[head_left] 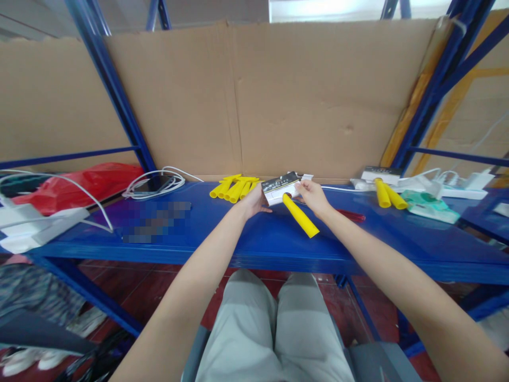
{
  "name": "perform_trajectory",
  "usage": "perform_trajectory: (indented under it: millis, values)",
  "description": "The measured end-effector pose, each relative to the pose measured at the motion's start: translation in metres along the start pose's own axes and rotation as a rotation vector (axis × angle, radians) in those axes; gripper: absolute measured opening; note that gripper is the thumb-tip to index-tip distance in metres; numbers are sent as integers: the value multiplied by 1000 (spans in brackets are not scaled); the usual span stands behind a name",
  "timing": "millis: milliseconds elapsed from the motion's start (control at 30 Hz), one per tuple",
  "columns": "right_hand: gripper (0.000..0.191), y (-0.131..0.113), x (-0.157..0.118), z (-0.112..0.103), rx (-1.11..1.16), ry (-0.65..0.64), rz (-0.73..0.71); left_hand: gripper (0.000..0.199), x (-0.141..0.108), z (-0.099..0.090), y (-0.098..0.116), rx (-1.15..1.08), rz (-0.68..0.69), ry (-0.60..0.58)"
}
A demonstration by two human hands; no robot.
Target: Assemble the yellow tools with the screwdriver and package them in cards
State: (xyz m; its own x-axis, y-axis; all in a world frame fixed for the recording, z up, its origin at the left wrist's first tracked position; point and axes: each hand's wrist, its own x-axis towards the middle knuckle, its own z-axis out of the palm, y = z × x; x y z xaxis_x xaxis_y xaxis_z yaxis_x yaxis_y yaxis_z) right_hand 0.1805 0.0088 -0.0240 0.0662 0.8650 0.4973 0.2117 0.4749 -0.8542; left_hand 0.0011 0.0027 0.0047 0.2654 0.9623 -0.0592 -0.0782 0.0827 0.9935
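Observation:
Near the middle of the blue table, a black-and-white card [280,187] is held up between both hands. My left hand [255,201] grips its left edge, and my right hand [313,195] pinches its right side. A yellow tube [301,216] sticks out from the card's lower edge and slants down to the right. Several yellow tubes [234,189] lie in a group just beyond my left hand. Part of a red object [352,215] shows to the right of my right forearm.
Coiled white cable [155,183], a red bag [79,185] and a white power strip [43,228] lie at left. At right are another card [380,173] with two yellow tubes [387,195], and a green-and-white packet [433,206]. Cardboard [318,95] stands behind the blue table [222,228].

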Motion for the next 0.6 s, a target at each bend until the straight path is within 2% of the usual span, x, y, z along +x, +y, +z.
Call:
perform_trajectory:
  millis: [300,600]
  values:
    - [28,9,6,-5,-123,32,-47,34,12,-10,-3,6,-12,-43]
    - [26,9,4,-1,-19,67,-15,28,8,-7,-1,-38,-4,19]
